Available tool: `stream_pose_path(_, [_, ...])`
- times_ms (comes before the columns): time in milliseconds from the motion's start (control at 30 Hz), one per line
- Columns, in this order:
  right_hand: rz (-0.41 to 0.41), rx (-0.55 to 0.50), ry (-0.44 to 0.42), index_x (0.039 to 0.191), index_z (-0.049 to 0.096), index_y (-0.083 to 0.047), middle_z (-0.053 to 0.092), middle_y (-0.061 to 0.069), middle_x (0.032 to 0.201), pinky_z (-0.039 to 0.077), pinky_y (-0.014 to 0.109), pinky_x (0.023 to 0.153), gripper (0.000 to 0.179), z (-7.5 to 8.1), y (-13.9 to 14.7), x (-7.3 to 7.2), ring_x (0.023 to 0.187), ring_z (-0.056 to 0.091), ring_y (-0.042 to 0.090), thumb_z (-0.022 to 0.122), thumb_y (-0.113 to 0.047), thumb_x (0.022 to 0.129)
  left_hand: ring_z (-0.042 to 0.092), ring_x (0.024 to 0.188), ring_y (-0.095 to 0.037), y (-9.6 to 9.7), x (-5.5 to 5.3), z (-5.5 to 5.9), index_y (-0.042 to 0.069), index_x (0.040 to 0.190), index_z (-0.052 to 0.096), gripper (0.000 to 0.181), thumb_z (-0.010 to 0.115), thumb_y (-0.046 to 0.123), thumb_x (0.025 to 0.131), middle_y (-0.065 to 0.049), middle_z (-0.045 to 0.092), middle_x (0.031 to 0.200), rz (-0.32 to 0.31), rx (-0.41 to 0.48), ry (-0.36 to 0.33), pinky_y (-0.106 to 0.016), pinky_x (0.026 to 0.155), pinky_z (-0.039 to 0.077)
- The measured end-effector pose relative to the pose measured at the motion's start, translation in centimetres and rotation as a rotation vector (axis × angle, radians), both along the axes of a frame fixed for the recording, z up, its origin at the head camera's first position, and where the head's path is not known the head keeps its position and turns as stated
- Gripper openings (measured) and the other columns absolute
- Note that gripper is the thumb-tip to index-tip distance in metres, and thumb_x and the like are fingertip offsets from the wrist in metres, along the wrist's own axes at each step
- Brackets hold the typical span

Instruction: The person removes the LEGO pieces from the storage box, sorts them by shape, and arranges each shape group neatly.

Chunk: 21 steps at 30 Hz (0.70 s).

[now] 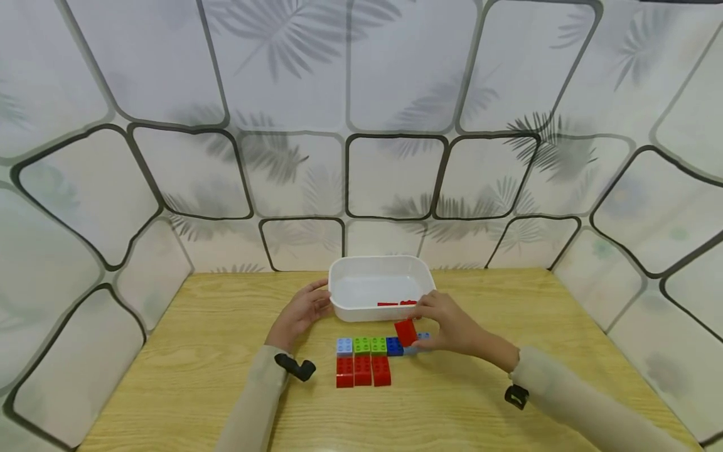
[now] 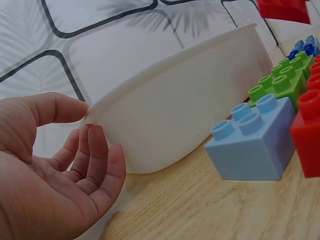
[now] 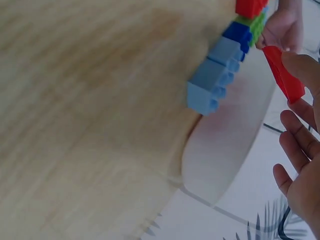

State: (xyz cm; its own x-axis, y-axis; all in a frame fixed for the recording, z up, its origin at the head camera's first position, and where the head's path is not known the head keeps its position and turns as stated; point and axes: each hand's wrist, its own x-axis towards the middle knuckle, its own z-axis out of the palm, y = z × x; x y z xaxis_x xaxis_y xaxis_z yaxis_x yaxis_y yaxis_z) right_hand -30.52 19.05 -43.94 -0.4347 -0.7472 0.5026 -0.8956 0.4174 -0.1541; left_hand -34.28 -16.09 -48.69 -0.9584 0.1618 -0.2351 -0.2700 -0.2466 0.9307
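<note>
In the head view, my right hand pinches a red toy building brick between thumb and fingers, tilted in the air in front of the bin. The same brick shows in the right wrist view. My left hand is at the left end of a white plastic bin, fingertips right at its rim and side, fingers loosely bent. In front of the bin runs a row of bricks: a light blue brick, green bricks, a dark blue brick and more light blue bricks. Red bricks line up against the row's near side.
More red pieces lie inside the bin near its front wall. The bin stands at the back of a wood-grain table, close to a patterned backdrop that rises behind and along both sides.
</note>
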Motion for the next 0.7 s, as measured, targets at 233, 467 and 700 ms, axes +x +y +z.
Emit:
stream_pose_path(233, [0.012, 0.0, 0.015, 0.1, 0.073, -0.016, 0.066, -0.004, 0.097, 0.039, 0.033, 0.078, 0.049, -1.5, 0.3, 1.2, 0.092, 0.051, 0.011, 0.098, -0.031, 0.061, 0.065, 0.09, -0.006, 0.0, 0.1, 0.3, 0.002, 0.153, 0.035, 0.055, 0.054, 0.009, 0.102, -0.001, 0.064, 0.115, 0.0, -0.003, 0.004, -0.025, 0.084, 0.055])
stream_pose_path(467, [0.034, -0.009, -0.04, 0.1, 0.074, -0.018, 0.065, -0.006, 0.096, 0.038, 0.03, 0.079, 0.046, -3.0, 0.2, 2.0, 0.092, 0.052, 0.007, 0.097, -0.034, 0.064, 0.065, 0.089, -0.007, 0.0, 0.1, 0.3, 0.002, 0.152, 0.037, 0.053, 0.055, 0.008, 0.102, -0.002, 0.064, 0.115, 0.013, -0.006, -0.012, -0.026, 0.084, 0.055])
stream_pose_path(700, [0.047, 0.006, -0.063, 0.099, 0.073, -0.019, 0.064, -0.006, 0.096, 0.039, 0.032, 0.084, 0.042, -3.8, -0.1, 2.7, 0.093, 0.051, 0.007, 0.092, -0.041, 0.07, 0.065, 0.088, -0.006, 0.0, 0.2, 0.4, 0.001, 0.153, 0.035, 0.054, 0.054, 0.008, 0.103, 0.001, 0.065, 0.11, 0.001, 0.01, -0.009, -0.026, 0.084, 0.055])
